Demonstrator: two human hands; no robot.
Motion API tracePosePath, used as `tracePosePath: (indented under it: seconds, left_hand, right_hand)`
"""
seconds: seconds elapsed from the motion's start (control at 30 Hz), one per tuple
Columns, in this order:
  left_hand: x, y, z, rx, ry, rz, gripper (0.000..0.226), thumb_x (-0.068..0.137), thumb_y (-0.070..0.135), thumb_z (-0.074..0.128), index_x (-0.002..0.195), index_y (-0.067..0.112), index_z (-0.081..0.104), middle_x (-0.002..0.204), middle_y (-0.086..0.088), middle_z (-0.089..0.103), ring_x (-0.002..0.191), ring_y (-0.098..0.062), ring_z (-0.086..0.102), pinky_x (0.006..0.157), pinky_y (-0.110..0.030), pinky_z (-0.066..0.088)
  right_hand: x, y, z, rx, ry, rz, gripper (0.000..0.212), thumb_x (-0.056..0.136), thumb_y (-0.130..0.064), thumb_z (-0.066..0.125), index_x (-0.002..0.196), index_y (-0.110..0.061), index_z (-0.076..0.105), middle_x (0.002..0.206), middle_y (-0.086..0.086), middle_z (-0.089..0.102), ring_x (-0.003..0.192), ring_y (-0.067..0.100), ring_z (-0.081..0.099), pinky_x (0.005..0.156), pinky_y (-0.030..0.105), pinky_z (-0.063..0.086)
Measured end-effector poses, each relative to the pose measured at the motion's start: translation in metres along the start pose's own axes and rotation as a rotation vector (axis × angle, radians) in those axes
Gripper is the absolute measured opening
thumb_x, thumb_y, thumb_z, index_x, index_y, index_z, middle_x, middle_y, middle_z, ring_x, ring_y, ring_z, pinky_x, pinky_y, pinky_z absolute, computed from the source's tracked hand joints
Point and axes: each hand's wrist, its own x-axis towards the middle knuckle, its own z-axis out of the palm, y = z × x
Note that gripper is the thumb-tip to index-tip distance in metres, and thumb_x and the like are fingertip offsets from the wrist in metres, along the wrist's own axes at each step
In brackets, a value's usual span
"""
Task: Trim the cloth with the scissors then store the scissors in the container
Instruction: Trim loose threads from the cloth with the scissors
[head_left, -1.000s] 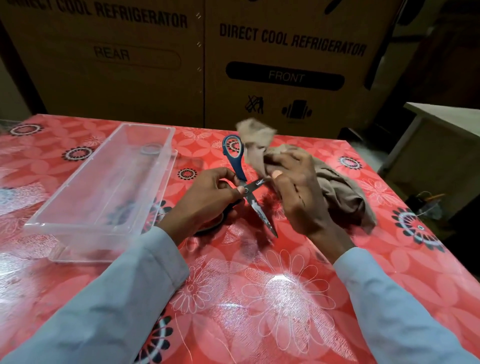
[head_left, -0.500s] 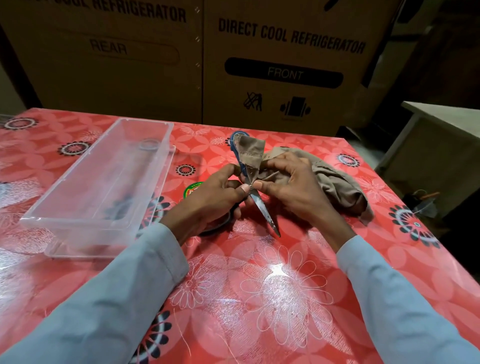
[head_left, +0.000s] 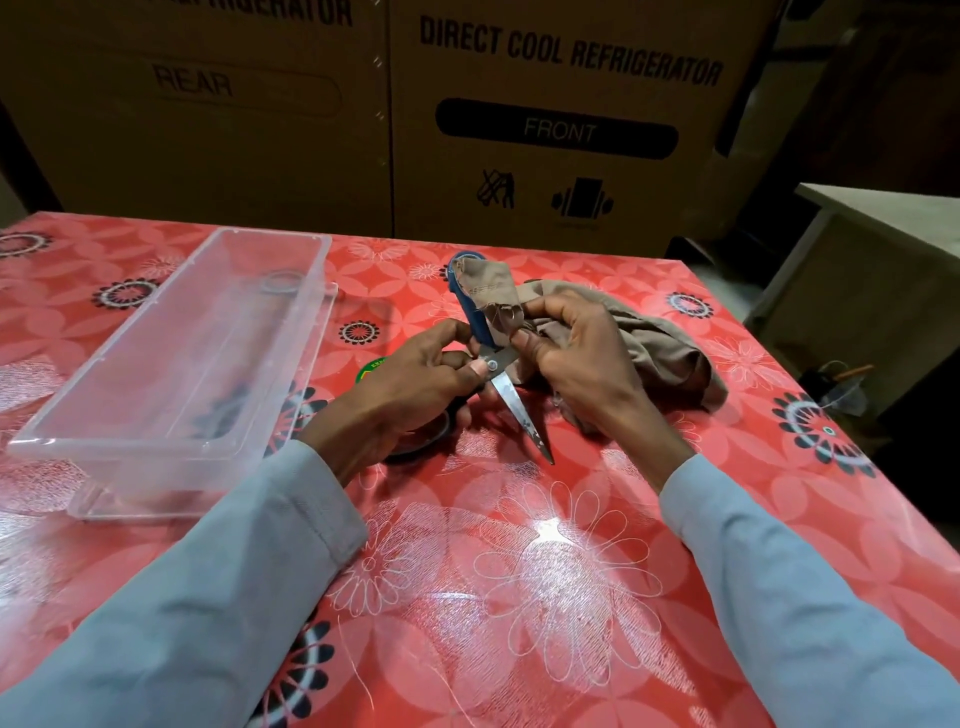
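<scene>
Brown cloth pinched by right hand; left hand grips scissors.

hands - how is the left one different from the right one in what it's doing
The left hand grips the scissors near the pivot, thumb pressed on the joint; the right hand pinches the brown cloth. The left hand lies nearer the clear container; the right hand sits over the bunched cloth. Both work low over the red table, both in light blue sleeves.
</scene>
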Motion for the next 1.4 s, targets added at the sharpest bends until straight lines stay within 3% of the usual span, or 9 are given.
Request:
tracePosePath:
  seconds: [0.13,0.33,0.6,0.73,0.8,0.97,1.07,1.2,1.4]
  left_hand:
    - [0.0,0.0,0.0,-0.011,0.006,0.003,0.022,0.099,0.007,0.051,0.12,0.002,0.047,0.081,-0.011,0.063,0.055,-0.017,0.053,0.056,-0.034,0.045]
    - [-0.002,0.003,0.004,0.035,0.048,0.039,0.023,0.099,0.006,0.051,0.12,-0.001,0.046,0.082,-0.013,0.066,0.054,-0.02,0.054,0.057,-0.032,0.042]
    - [-0.003,0.004,0.01,0.036,0.086,0.081,0.007,0.098,0.005,0.051,0.104,0.009,0.049,0.091,-0.025,0.067,0.056,-0.026,0.054,0.069,-0.053,0.043]
    - [-0.003,0.002,0.009,0.042,0.094,0.085,0.009,0.098,0.006,0.052,0.107,0.009,0.051,0.092,-0.025,0.068,0.056,-0.026,0.056,0.07,-0.052,0.043]
    - [-0.003,0.002,0.009,0.041,0.094,0.082,0.012,0.098,0.008,0.053,0.11,0.01,0.051,0.095,-0.026,0.068,0.056,-0.025,0.056,0.069,-0.053,0.042]
    - [-0.001,0.0,0.005,0.002,0.068,0.049,0.016,0.098,0.008,0.054,0.114,0.008,0.052,0.084,-0.015,0.067,0.056,-0.023,0.056,0.07,-0.052,0.043]
    - [-0.001,0.0,0.004,-0.036,0.046,0.021,0.019,0.097,0.004,0.054,0.116,0.005,0.052,0.08,-0.013,0.063,0.056,-0.023,0.055,0.068,-0.043,0.045]
    - [-0.003,0.002,0.004,-0.053,0.001,0.011,0.021,0.097,0.001,0.052,0.115,0.011,0.054,0.075,-0.01,0.061,0.053,-0.019,0.057,0.054,-0.031,0.049]
    - [0.002,-0.002,0.002,-0.055,0.035,0.047,0.025,0.096,-0.001,0.053,0.118,0.011,0.053,0.067,-0.005,0.053,0.058,-0.022,0.049,0.056,-0.031,0.042]
  right_hand:
    - [-0.001,0.0,0.001,-0.032,0.043,-0.012,0.015,0.077,-0.034,0.068,0.09,-0.029,0.073,0.095,-0.011,0.071,0.089,0.025,0.072,0.076,0.056,0.059]
    - [-0.003,-0.007,0.003,-0.108,0.167,-0.039,0.014,0.089,-0.025,0.071,0.101,-0.019,0.075,0.096,-0.01,0.075,0.092,0.01,0.071,0.079,0.038,0.059]
    - [-0.004,-0.025,-0.031,0.503,0.127,0.271,0.027,0.099,-0.023,0.061,0.094,0.003,0.065,0.087,0.025,0.065,0.075,0.034,0.064,0.074,0.036,0.055]
    - [-0.009,-0.022,-0.032,0.283,0.104,0.201,0.051,0.094,-0.035,0.068,0.067,0.007,0.059,0.074,0.016,0.059,0.068,0.025,0.055,0.065,0.029,0.054]
    - [-0.009,-0.016,-0.028,0.114,0.065,0.136,0.039,0.08,-0.036,0.082,0.061,-0.007,0.064,0.082,0.005,0.069,0.075,0.016,0.065,0.068,0.034,0.055]
    - [-0.007,-0.006,-0.024,-0.035,0.0,0.077,0.041,0.064,-0.045,0.09,0.086,-0.02,0.066,0.098,-0.006,0.069,0.096,0.015,0.067,0.087,0.048,0.058]
    - [-0.003,-0.004,-0.023,0.083,-0.149,0.082,0.04,0.074,-0.025,0.088,0.109,-0.02,0.07,0.109,-0.005,0.074,0.103,0.012,0.071,0.096,0.043,0.058]
    - [0.003,0.003,-0.015,0.112,-0.177,0.02,0.027,0.075,-0.014,0.08,0.102,-0.016,0.076,0.108,0.002,0.076,0.104,0.021,0.073,0.095,0.052,0.057]
    - [0.003,0.001,-0.009,0.076,-0.048,-0.049,0.024,0.081,-0.009,0.072,0.104,-0.011,0.075,0.107,0.001,0.076,0.104,0.017,0.072,0.091,0.048,0.06]
